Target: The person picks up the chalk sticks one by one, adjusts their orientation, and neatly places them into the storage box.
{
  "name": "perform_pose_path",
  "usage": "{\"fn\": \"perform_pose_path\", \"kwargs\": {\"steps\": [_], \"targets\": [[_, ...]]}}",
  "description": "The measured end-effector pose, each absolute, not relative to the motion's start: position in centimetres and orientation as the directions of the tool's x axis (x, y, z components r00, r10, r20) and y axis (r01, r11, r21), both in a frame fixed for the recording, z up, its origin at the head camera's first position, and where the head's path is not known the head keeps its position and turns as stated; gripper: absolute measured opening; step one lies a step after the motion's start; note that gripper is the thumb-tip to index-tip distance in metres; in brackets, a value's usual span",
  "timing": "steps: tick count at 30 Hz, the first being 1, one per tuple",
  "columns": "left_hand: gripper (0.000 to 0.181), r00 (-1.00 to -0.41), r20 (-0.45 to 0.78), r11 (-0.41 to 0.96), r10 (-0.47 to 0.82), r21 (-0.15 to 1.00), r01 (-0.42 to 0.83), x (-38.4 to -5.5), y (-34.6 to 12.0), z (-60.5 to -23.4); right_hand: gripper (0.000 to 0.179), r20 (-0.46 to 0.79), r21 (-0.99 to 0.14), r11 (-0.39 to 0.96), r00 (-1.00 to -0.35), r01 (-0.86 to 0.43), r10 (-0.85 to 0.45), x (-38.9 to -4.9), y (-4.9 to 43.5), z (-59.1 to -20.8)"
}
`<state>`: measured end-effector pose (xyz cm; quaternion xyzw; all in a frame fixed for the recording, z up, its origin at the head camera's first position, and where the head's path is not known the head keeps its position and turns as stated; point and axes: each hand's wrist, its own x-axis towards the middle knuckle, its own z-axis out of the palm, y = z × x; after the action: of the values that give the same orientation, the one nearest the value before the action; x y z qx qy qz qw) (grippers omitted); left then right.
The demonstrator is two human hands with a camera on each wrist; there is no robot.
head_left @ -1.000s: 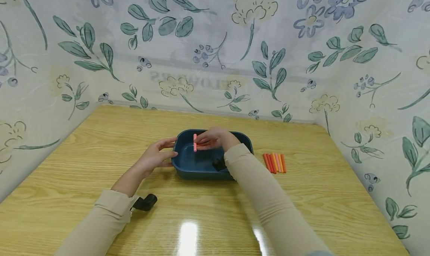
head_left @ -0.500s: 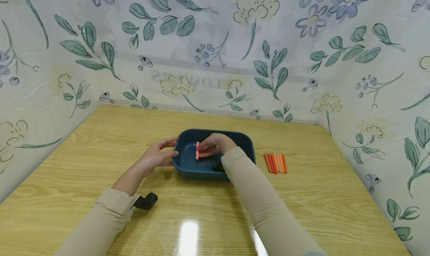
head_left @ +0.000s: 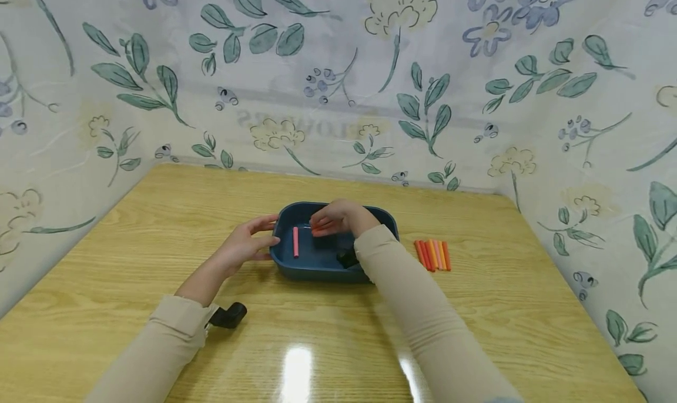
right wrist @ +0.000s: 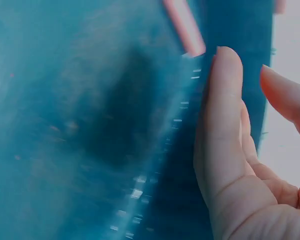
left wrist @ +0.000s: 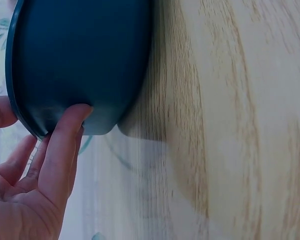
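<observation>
A dark blue plastic tub point(head_left: 322, 275) stands on the table. My left hand point(head_left: 246, 243) holds its left end, thumb at the rim; the left wrist view shows the fingers point(left wrist: 60, 150) spread around that end. Inside the tub, near the left wall, lies a pink chalk-like stick point(head_left: 295, 242), its tip point(right wrist: 190, 35) also in the right wrist view. My right hand point(head_left: 341, 218) is over the tub, right of the stick, with thumb and fingers apart and nothing between them. The right forearm hides part of the tub's right side.
Several similar sticks point(head_left: 432, 255) in red, orange, yellow and pink lie side by side on the wooden table point(head_left: 502, 309), right of the tub. A flower-patterned cloth point(head_left: 328, 68) rises behind. Black wrist-camera mounts point(head_left: 228, 316) stick out from the sleeves.
My right hand lowered the pink stick into the tub, let it go and drew back up and slightly right. The stick now lies farther left. My left hand has stayed put.
</observation>
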<state>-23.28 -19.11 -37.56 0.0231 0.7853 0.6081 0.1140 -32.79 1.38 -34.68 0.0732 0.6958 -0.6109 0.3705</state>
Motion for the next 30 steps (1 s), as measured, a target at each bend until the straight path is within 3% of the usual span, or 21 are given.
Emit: {"fn": "perform_pose_path", "kwargs": {"steps": [8, 14, 30], "targets": [[0.06, -0.973, -0.164, 0.267, 0.162, 0.957, -0.117, -23.2, -19.2, -37.5, 0.041, -0.462, -0.885, 0.16, -0.777, 0.438, -0.427, -32.0, 2.4, -32.1], [0.06, -0.973, -0.161, 0.259, 0.164, 0.959, -0.115, -23.1, -19.4, -37.6, 0.036, -0.39, -0.914, 0.086, -0.806, 0.395, -0.445, -30.7, 3.7, -31.0], [0.06, -0.971, -0.14, 0.226, 0.193, 0.969, -0.095, -23.3, -19.2, -37.7, 0.042, -0.283, -0.956, 0.046, -0.867, 0.29, -0.41, -27.1, 9.9, -31.6]]}}
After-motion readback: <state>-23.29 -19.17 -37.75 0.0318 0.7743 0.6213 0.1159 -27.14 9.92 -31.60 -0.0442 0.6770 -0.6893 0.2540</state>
